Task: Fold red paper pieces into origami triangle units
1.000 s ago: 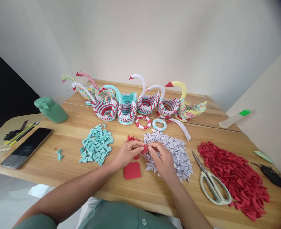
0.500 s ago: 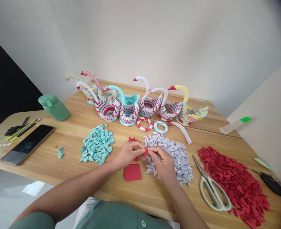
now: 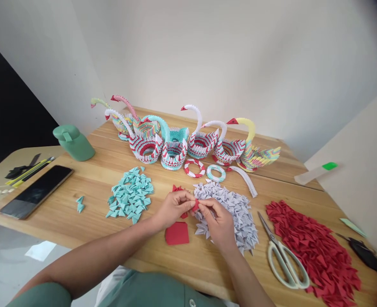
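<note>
Between my two hands is a small piece of red paper (image 3: 195, 206), pinched by the fingertips from both sides. My left hand (image 3: 174, 207) closes on its left edge, and my right hand (image 3: 218, 219) closes on its right edge. Just below my left hand lies a stack of red paper slips (image 3: 177, 233). A few folded red pieces (image 3: 177, 188) show behind my left hand, partly hidden by it. Under and beyond my right hand spreads a heap of folded pale lilac paper pieces (image 3: 236, 209).
Teal pieces (image 3: 132, 192) lie left, near a phone (image 3: 37, 192) and green bottle (image 3: 74, 143). Scissors (image 3: 282, 256) and a red heap (image 3: 319, 256) are right. Several paper swans (image 3: 173, 147), two paper rings (image 3: 194, 168) and a white neck piece (image 3: 244, 179) stand or lie behind.
The camera view has shifted slightly. Both hands stay together on the red paper, with only small finger movement.
</note>
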The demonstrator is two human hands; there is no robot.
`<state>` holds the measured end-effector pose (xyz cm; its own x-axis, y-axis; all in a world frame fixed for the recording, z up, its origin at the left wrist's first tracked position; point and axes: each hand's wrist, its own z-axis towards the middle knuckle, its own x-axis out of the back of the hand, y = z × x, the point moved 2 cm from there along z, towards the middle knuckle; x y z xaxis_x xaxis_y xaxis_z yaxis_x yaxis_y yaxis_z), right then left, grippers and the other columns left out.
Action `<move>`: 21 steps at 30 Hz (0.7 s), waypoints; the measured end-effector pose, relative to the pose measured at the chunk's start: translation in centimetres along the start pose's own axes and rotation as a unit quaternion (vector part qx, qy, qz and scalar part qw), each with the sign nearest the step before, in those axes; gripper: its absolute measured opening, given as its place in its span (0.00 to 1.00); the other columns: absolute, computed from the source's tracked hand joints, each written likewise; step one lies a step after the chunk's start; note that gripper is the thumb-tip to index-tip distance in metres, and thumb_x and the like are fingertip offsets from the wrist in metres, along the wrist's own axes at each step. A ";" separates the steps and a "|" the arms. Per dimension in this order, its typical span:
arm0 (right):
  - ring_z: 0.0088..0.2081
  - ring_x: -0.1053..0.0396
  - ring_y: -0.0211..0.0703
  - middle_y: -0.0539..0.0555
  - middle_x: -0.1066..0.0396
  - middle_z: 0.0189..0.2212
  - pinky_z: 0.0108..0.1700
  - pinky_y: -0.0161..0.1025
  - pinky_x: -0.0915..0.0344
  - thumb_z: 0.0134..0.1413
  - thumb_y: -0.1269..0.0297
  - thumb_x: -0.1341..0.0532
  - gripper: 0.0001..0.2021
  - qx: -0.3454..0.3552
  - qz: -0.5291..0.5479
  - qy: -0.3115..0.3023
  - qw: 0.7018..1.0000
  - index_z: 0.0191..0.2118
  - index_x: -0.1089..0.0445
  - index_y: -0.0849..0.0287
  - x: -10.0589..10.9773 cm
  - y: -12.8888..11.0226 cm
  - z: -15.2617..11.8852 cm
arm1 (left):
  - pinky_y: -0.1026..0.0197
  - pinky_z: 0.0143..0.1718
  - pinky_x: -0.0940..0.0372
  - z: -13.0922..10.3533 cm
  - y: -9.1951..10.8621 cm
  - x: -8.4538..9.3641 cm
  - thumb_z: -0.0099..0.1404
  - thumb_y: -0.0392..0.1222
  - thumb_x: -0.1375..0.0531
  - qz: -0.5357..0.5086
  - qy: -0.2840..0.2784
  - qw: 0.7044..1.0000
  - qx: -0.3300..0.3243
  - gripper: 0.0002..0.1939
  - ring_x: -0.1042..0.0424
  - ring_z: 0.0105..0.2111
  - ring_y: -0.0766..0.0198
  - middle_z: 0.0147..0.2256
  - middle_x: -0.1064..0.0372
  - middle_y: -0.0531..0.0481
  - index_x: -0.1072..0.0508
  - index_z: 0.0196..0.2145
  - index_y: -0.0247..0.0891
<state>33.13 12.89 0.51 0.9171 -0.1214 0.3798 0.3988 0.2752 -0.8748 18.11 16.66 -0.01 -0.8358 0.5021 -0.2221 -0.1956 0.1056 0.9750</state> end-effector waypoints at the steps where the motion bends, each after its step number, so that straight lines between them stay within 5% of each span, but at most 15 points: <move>1: 0.32 0.31 0.41 0.50 0.29 0.30 0.37 0.36 0.36 0.59 0.65 0.41 0.05 -0.004 0.000 0.002 1.000 0.36 0.28 0.56 0.0 0.0 0.0 | 0.66 0.28 0.40 0.1 -0.1 0.0 0.59 0.50 0.40 -0.009 -0.001 1.000 0.000 0.15 0.36 0.24 0.69 0.25 0.34 0.51 0.33 0.28 0.33; 9: 0.31 0.31 0.41 0.51 0.28 0.29 0.35 0.37 0.35 0.58 0.63 0.41 0.05 -0.021 -0.002 0.004 1.000 0.35 0.28 0.56 0.2 -0.3 -0.1 | 0.65 0.37 0.38 -0.6 0.9 -0.1 0.61 0.35 0.42 0.169 0.047 0.980 -0.091 0.04 0.31 0.32 0.65 0.31 0.28 0.50 0.28 0.33 0.35; 21: 0.31 0.33 0.41 0.49 0.31 0.29 0.36 0.36 0.37 0.61 0.63 0.43 0.06 -0.003 -0.026 0.019 0.999 0.34 0.29 0.55 0.5 -0.1 0.1 | 0.64 0.38 0.37 -0.2 0.2 -0.2 0.58 0.39 0.38 0.004 0.011 1.000 -0.015 0.15 0.31 0.34 0.66 0.32 0.31 0.50 0.31 0.44 0.34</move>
<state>33.56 12.91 0.88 0.8941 -0.1715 0.4138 0.4463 0.2622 -0.8556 18.16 16.38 0.28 -0.8489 0.4830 -0.2146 -0.2036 0.0758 0.9761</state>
